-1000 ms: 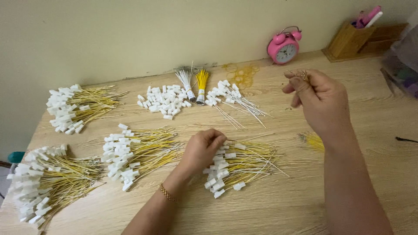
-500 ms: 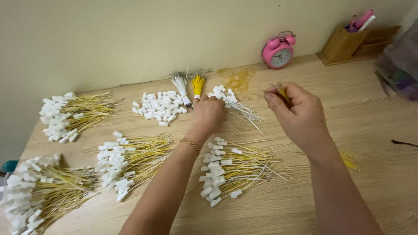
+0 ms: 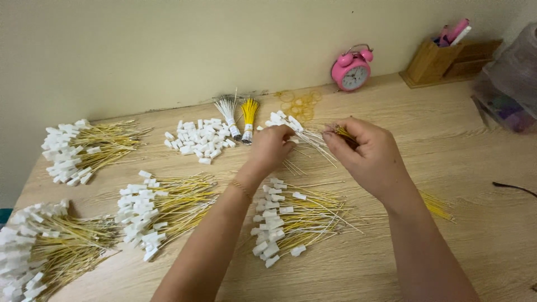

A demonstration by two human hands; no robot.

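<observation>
My left hand (image 3: 273, 147) is closed at the edge of a small heap of white-tipped silver wires (image 3: 284, 119), fingertips pinching one of them. My right hand (image 3: 370, 156) is just to its right, pinching a thin bunch of yellow and silver wires (image 3: 342, 132) that runs toward the left hand. Under both wrists lies a pile of yellow wires with white connectors (image 3: 286, 219). A heap of loose white connectors (image 3: 198, 140) lies left of my left hand.
Three more piles of connector-tipped yellow wires (image 3: 156, 210) (image 3: 78, 148) (image 3: 33, 251) lie on the left of the wooden desk. A silver wire bundle (image 3: 228, 112), yellow bundle (image 3: 248, 112), rubber bands (image 3: 299, 102), pink alarm clock (image 3: 351, 70), wooden holder (image 3: 433, 61) and plastic bag (image 3: 512, 84) line the back.
My left hand left the front pile and went to the small heap at the back. My right hand came down and left to meet it.
</observation>
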